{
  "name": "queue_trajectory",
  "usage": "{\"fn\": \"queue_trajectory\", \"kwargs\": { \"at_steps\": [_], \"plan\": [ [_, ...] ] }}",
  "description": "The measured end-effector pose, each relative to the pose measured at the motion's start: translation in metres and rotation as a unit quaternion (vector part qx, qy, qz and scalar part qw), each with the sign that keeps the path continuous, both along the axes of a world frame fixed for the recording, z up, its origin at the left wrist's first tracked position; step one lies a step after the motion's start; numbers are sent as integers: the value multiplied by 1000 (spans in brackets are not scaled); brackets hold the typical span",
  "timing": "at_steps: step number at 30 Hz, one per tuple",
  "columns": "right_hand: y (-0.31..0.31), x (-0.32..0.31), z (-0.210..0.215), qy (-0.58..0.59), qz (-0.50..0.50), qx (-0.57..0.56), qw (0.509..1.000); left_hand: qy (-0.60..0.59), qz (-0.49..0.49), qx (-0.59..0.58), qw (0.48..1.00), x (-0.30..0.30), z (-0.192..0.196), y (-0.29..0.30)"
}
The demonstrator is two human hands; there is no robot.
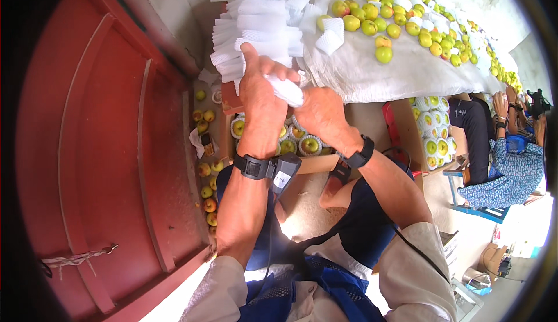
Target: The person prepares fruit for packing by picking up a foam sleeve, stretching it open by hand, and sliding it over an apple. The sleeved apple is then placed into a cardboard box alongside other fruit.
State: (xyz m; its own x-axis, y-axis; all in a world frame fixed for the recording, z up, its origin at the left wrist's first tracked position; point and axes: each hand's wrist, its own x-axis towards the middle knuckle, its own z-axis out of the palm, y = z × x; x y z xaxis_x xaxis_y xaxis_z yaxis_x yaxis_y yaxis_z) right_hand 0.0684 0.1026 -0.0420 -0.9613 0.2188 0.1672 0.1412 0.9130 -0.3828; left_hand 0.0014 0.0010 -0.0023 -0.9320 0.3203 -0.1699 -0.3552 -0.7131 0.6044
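Observation:
My left hand is wrapped round a white foam net sleeve, its thumb pointing up and away. Against the sleeve's right end my right hand is closed, with its fingers curled round that end. Whether a fruit sits inside the sleeve cannot be seen. Just below both hands stands a cardboard box with apples in foam nets, one netted apple showing plainly. Beyond my left hand lies a heap of flat white foam nets.
Loose green and red apples cover the far part of a table with a pale cloth. A second box of netted apples stands at right, near a seated person. A red door fills the left; apples line the floor beside it.

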Motion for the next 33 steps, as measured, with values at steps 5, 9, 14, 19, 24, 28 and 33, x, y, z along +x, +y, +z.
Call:
{"fn": "queue_trajectory", "kwargs": {
  "at_steps": [5,9,14,19,24,28,33],
  "plan": [
    [-9,4,4,-38,6,-21,999,5,-29,11,999,-4,-2,-12],
    [14,-1,12,26,-11,0,1000,44,-132,101,985,4,-6,-2],
    [9,1,-2,-6,-10,36,999,68,-129,48,988,10,-2,-1],
    [-21,12,-9,33,35,-2,999,61,-91,60,992,-2,4,-19],
    [-20,14,-8,121,66,18,990,83,-88,100,988,-10,-10,-19],
    [-2,8,0,153,49,7,987,77,-88,103,988,-5,-1,-13],
    [17,-2,0,152,35,26,987,55,-127,135,981,0,-6,-6]
  ]
}}
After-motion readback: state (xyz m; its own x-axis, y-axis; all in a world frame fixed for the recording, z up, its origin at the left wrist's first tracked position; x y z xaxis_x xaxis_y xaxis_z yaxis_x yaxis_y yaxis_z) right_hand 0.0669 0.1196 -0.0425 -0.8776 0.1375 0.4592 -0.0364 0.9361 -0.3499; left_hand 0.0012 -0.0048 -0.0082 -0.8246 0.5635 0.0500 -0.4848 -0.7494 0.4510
